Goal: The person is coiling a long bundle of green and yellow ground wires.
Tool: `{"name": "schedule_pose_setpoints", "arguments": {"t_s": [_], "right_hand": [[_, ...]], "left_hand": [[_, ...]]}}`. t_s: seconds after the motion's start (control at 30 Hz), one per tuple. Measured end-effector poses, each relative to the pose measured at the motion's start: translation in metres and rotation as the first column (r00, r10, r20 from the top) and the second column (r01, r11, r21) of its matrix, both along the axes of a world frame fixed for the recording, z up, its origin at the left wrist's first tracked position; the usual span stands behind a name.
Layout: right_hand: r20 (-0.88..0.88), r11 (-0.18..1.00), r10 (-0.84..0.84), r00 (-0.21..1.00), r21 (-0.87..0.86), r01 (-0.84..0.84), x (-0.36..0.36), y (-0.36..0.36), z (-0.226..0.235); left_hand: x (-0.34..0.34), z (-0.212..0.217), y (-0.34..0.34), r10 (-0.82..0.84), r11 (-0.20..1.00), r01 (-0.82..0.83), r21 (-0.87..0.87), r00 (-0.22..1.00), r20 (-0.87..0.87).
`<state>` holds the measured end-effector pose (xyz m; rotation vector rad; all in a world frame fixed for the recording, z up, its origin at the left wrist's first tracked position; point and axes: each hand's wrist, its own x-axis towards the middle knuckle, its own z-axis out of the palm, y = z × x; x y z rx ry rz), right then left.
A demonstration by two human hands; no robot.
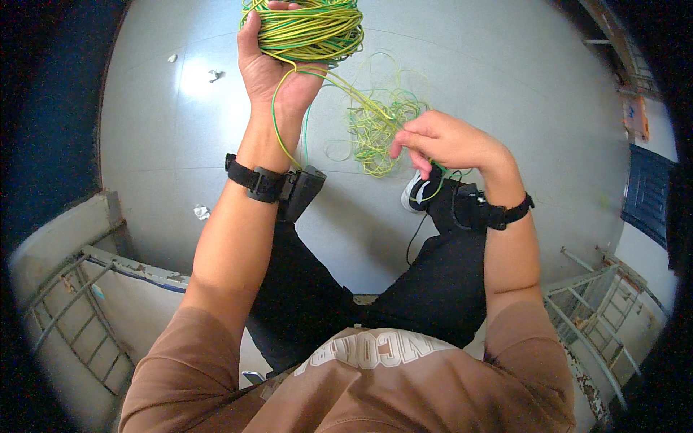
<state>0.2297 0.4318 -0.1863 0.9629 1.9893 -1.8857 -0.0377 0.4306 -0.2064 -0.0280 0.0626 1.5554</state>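
A thick coil of yellow-green wire (312, 32) is raised at the top of the head view, its upper part cut off by the picture's edge. My left hand (278, 76) grips it from below, thumb on the left side. From the coil, strands run down to the right into my right hand (455, 141), whose thumb and forefinger close on them while the other fingers hang curled. One strand loops down past my left wrist. Below and beyond the right hand, a loose tangle of the same wire (372, 141) lies on the floor.
Scraps of white paper (201, 211) lie on the grey floor (180, 137). Metal frames stand at the left (86, 289) and right (599, 317). A white-and-black shoe (413, 193) is near the tangle. Black devices are strapped to both wrists, a thin black cable hanging at the right.
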Motion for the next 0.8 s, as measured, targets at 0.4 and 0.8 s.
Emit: {"name": "schedule_pose_setpoints", "arguments": {"t_s": [0.4, 0.8], "right_hand": [[0.03, 0.783, -0.025, 0.999, 0.622, 0.001, 0.033, 0.018, -0.036], [-0.483, 0.691, -0.422, 0.768, 0.378, 0.617, -0.043, -0.001, -0.043]], "left_hand": [[0.018, 0.002, -0.002, -0.087, 0.996, 0.087, 0.02, 0.996, -0.029], [0.042, 0.004, -0.003, -0.073, 0.997, 0.073, -0.007, 0.99, -0.121]]}}
